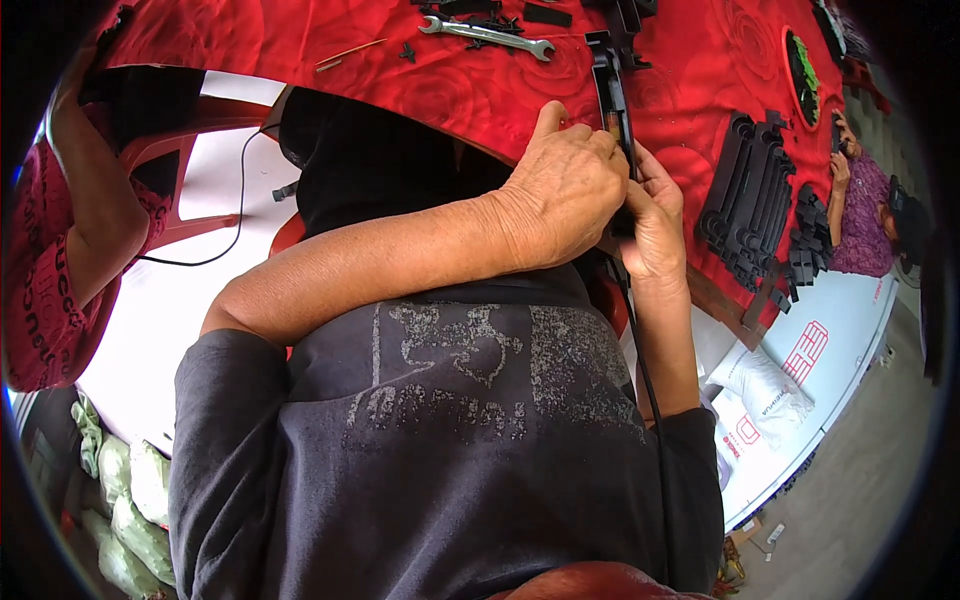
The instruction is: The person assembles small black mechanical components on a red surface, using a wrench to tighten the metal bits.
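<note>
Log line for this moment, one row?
left hand: grips black bar | right hand: grips bar lower | wrench: on red cloth

Red rose-print tablecloth (300,40), blk parts (745,200)

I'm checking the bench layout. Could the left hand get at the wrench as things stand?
Probably not at once: the left hand is wrapped around the long black part. The wrench lies uncovered on the red cloth beyond.
</note>
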Available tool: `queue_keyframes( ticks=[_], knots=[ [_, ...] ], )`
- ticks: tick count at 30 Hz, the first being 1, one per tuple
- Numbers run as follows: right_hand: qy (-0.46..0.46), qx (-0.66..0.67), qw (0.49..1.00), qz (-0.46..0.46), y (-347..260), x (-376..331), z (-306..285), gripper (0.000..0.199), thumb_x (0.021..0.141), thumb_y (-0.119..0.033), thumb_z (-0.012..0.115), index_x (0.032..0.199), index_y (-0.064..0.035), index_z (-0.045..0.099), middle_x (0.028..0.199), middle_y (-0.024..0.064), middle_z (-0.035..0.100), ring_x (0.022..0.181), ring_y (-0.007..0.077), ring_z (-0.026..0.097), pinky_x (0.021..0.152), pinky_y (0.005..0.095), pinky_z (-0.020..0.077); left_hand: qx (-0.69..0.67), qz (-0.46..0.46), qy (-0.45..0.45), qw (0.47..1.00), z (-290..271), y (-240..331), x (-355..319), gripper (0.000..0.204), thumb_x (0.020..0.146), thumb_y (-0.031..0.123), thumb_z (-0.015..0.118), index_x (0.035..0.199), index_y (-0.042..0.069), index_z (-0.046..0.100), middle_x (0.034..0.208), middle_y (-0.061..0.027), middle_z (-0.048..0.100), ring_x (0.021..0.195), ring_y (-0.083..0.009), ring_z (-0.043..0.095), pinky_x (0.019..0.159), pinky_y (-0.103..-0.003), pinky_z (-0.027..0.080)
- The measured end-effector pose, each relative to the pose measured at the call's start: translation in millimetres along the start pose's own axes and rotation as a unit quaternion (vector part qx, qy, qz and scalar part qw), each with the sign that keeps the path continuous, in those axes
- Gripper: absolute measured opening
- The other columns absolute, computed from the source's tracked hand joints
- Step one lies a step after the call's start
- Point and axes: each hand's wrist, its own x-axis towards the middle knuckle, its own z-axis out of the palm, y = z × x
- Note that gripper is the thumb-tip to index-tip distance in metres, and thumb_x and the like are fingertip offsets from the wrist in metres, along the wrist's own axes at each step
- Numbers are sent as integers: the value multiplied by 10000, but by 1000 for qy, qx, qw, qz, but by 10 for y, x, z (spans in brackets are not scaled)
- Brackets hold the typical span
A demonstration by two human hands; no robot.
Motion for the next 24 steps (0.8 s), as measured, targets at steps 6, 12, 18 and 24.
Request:
queue_keyframes(
  ticks=[6,12,18,24],
  knots=[
    [-3,-4,1000,-3,9,16,-13,474,873,93,593,1340,30,546,1098,45,662,907,92,647,771,226,530,-32,-3,-13,999,29,-13,3,249,769,65,635,1007,-4,603,897,-129,642,899,-298,647,911,-502,396],
    [-4,-2,1000,3,-1,17,-31,456,879,82,598,1330,31,550,1088,43,665,906,97,650,777,230,534,-53,6,-18,998,14,-24,15,228,764,52,620,983,-6,599,890,-137,658,880,-299,656,911,-474,410],
    [-22,16,1000,13,-6,21,-80,460,885,76,591,1340,38,537,1089,57,672,899,111,661,786,239,537,-71,-16,-56,996,-71,17,55,179,762,66,618,929,2,607,852,-137,667,856,-307,670,909,-476,420],
    [-33,26,999,18,-26,29,-47,476,888,81,580,1359,44,519,1144,94,675,937,126,666,829,251,533,-55,-13,-38,998,-12,1,36,199,764,72,623,946,-6,602,866,-151,671,860,-317,674,919,-507,426]
  ],
)
